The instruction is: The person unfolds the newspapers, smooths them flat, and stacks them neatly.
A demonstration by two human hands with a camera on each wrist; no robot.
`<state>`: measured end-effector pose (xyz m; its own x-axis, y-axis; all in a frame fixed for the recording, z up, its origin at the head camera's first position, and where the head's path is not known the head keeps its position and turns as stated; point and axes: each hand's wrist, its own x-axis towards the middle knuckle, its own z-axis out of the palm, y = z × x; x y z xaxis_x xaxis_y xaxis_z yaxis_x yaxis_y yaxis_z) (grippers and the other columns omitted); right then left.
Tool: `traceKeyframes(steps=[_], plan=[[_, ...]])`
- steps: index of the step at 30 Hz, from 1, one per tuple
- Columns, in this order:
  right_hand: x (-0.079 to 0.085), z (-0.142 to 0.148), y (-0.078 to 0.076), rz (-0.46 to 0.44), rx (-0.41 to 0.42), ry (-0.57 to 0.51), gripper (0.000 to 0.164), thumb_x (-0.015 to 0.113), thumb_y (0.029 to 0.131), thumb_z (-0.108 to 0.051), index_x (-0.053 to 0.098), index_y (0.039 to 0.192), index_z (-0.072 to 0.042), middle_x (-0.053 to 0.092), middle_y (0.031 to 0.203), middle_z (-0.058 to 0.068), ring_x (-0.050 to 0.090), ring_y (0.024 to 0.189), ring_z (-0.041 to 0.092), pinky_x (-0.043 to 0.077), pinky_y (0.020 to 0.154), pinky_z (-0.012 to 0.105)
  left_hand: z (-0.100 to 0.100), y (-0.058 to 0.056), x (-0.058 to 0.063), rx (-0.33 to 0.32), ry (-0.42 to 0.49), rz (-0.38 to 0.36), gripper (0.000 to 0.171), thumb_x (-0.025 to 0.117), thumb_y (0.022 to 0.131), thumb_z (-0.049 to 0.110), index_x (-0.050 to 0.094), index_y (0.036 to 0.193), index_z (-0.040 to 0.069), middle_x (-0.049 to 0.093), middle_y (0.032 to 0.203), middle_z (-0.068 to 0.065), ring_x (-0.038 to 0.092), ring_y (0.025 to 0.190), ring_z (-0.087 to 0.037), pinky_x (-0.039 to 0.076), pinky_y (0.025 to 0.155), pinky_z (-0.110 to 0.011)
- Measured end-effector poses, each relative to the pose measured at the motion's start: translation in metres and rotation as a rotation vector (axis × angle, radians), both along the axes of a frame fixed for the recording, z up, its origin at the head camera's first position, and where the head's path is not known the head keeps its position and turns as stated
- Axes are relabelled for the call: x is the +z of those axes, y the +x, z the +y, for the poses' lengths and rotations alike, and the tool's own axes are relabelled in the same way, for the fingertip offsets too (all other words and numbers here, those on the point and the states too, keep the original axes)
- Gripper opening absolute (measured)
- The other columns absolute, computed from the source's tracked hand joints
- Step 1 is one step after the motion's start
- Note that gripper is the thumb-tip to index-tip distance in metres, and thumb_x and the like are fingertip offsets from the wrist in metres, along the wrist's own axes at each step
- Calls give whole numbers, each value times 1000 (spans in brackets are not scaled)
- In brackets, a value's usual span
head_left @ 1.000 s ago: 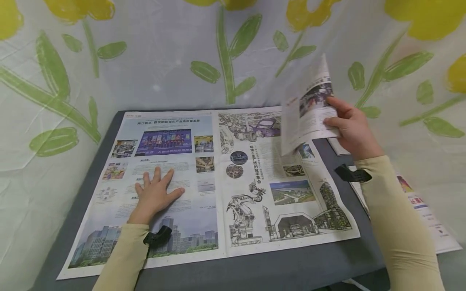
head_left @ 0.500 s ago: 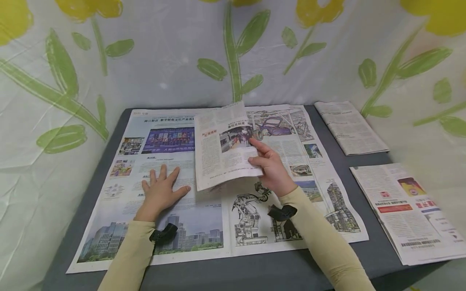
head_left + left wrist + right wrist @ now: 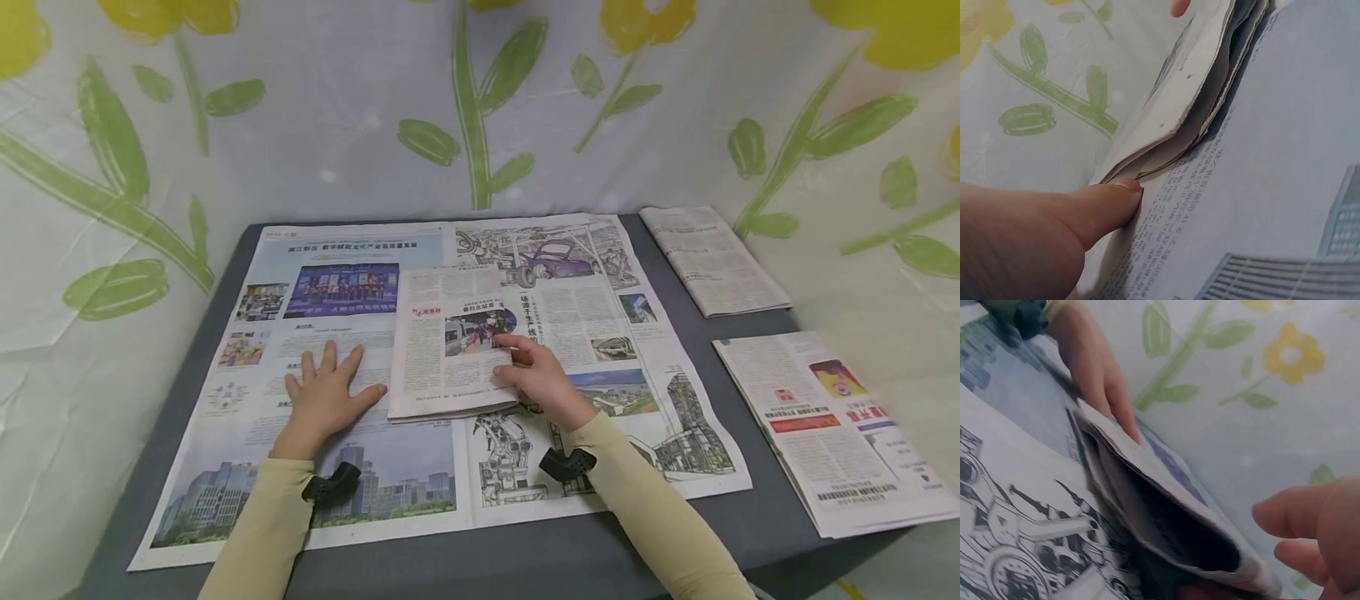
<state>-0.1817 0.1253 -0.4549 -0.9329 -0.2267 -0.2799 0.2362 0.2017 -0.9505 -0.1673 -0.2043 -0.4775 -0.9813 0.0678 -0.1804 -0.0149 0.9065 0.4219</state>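
Note:
A large newspaper (image 3: 390, 450) lies spread flat, with a city photo on its left page and line drawings on its right. My left hand (image 3: 322, 408) rests on the left page, fingers spread; its thumb (image 3: 1100, 209) reaches the corner of a smaller folded newspaper (image 3: 431, 367) in the left wrist view. That folded newspaper lies over the centre crease, its layers gaping along the near edge. At its right edge my right hand (image 3: 547, 379) holds it, thumb and index finger over the top. Other fingers (image 3: 1200, 592) show dimly beneath the paper in the right wrist view.
Two more folded newspapers are at the right: a grey one (image 3: 712, 258) at the back and one with red and yellow print (image 3: 832, 433) nearer. The dark grey tabletop (image 3: 465, 567) ends at the front. A flower-patterned curtain (image 3: 330, 125) encloses the back and sides.
My right hand has brought the folded newspaper from the upper right to the left and lowered it onto the spread newspaper. The left hand has stayed in place.

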Motion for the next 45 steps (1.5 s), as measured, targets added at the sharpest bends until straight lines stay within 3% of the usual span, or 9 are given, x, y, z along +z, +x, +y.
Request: traceKeyframes(steps=[3, 6, 12, 17, 20, 24, 29, 36, 45], plan=[[2, 3, -1, 67, -10, 83, 61, 66, 94, -6, 48, 152, -13, 49, 153, 24, 67, 106, 32, 53, 66, 29, 0, 0, 0, 3, 3, 4, 85, 61, 97, 51, 27, 161, 7, 2, 167, -35, -9, 148, -66, -4, 111, -85], [5, 5, -2, 136, -18, 186, 61, 66, 97, -11, 45, 154, -12, 46, 155, 24, 57, 132, 40, 59, 85, 41, 1, 1, 2, 6, -1, 7, 84, 61, 97, 51, 28, 161, 7, 3, 166, -35, -8, 148, -66, -3, 111, -85], [17, -13, 3, 395, 39, 383, 62, 65, 97, -17, 43, 154, -6, 42, 158, 22, 44, 143, 43, 43, 110, 60, 5, 4, 6, -35, 29, 126, 73, 64, 97, 42, 40, 156, 5, 18, 163, -37, 2, 148, -68, 1, 113, -83], [20, -53, 11, 598, 225, 567, 68, 72, 92, -26, 46, 152, -3, 42, 156, 29, 42, 145, 47, 34, 118, 63, 11, 5, 3, -166, 67, 217, 56, 62, 100, 28, 50, 150, 6, 29, 160, -35, 14, 147, -67, 10, 111, -84], [11, -77, 17, 606, 341, 695, 76, 73, 92, -40, 43, 155, -10, 36, 159, 31, 37, 147, 49, 30, 119, 64, 15, 6, 1, -209, 68, 212, 53, 61, 101, 24, 51, 150, 8, 30, 161, -34, 16, 147, -66, 12, 111, -84], [-5, -95, 22, 557, 401, 806, 82, 70, 91, -53, 39, 158, -18, 29, 164, 27, 26, 153, 49, 23, 122, 66, 19, 5, -2, -219, 65, 191, 53, 60, 101, 24, 50, 151, 9, 30, 162, -33, 15, 148, -64, 12, 112, -83], [-17, -102, 24, 567, 401, 834, 79, 68, 92, -53, 40, 158, -20, 27, 166, 26, 21, 155, 49, 20, 122, 68, 17, 4, -2, -213, 54, 158, 54, 59, 101, 25, 49, 152, 9, 27, 163, -32, 12, 150, -63, 10, 114, -82], [-18, -104, 23, 562, 404, 826, 76, 67, 94, -49, 39, 158, -20, 26, 167, 25, 19, 156, 48, 17, 123, 67, 14, 4, -3, -213, 42, 157, 53, 57, 102, 25, 50, 151, 10, 28, 163, -31, 12, 150, -63, 10, 113, -82], [-16, -103, 20, 602, 381, 868, 69, 67, 97, -41, 41, 157, -19, 40, 161, 19, 32, 152, 41, 28, 121, 62, 14, 5, -3, -195, 56, 135, 54, 58, 102, 26, 48, 153, 9, 26, 164, -29, 10, 152, -60, 8, 116, -80]])
